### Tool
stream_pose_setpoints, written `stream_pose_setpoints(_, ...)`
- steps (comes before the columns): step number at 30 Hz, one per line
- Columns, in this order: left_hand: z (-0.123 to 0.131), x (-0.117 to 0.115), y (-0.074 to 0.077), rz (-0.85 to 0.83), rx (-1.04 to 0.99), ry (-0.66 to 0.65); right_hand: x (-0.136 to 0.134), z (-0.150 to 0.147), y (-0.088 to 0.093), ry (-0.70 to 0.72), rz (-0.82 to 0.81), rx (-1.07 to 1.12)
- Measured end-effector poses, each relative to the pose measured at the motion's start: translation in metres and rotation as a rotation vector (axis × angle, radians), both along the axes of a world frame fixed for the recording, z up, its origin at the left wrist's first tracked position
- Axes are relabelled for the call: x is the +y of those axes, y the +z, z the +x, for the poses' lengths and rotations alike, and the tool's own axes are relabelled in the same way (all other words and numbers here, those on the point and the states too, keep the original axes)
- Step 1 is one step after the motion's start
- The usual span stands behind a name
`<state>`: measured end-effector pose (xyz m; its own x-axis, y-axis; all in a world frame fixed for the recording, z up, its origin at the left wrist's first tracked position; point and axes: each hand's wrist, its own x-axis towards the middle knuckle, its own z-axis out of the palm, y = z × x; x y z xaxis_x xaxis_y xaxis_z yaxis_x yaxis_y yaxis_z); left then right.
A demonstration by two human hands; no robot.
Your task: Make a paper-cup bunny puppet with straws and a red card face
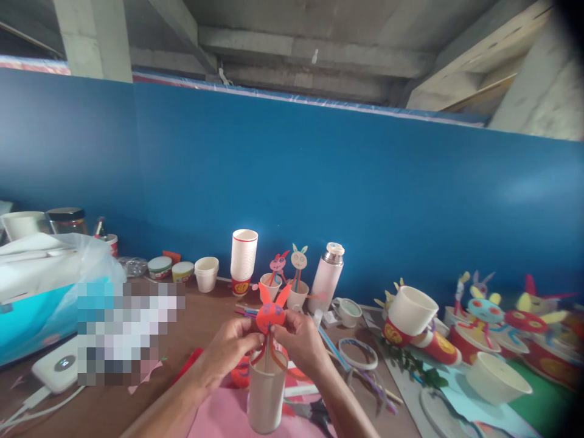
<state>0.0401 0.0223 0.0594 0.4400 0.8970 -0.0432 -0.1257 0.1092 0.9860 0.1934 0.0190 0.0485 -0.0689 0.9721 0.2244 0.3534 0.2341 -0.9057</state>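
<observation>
A red-orange paper rabbit head with long ears and a drawn face stands above a tall white paper cup. My left hand pinches its left lower edge between thumb and fingers. On the opposite side, my right hand is closed on it too, the thumb just below the face. Orange strips and a thin stick run from the head down into the cup; their lower ends are hidden inside. Pink paper lies beneath the cup. Dark-handled scissors rest beside my right forearm.
Behind my hands stand two cups with paper animals, a stack of paper cups and a pink thermos. More decorated cups crowd the right. A white power bank with a cable lies left. A blue partition backs the table.
</observation>
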Motion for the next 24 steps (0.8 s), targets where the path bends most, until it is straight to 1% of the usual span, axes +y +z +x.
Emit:
stream_pose_setpoints(3, -0.001, 0.002, -0.002, 0.003, -0.028, -0.013, -0.001, 0.0, 0.002, -0.004, 0.003, -0.011)
stream_pose_setpoints(9, 0.001, 0.002, -0.005, 0.013, -0.049, 0.039, -0.006, -0.004, 0.006, -0.005, 0.011, -0.033)
stream_pose_setpoints(15, 0.003, 0.003, -0.007, 0.028, -0.046, 0.103, -0.004, -0.006, 0.001, 0.004, 0.024, -0.037)
stream_pose_setpoints(18, 0.003, 0.003, -0.009, 0.037, -0.038, 0.106, -0.002, -0.006, -0.003, 0.005, 0.038, -0.028)
stream_pose_setpoints(21, 0.002, 0.004, -0.01, 0.067, -0.003, 0.125, -0.001, -0.006, -0.005, 0.015, 0.04, 0.017)
stream_pose_setpoints(24, 0.0, 0.005, -0.011, 0.083, 0.053, 0.169, 0.001, -0.006, -0.006, 0.062, 0.016, 0.126)
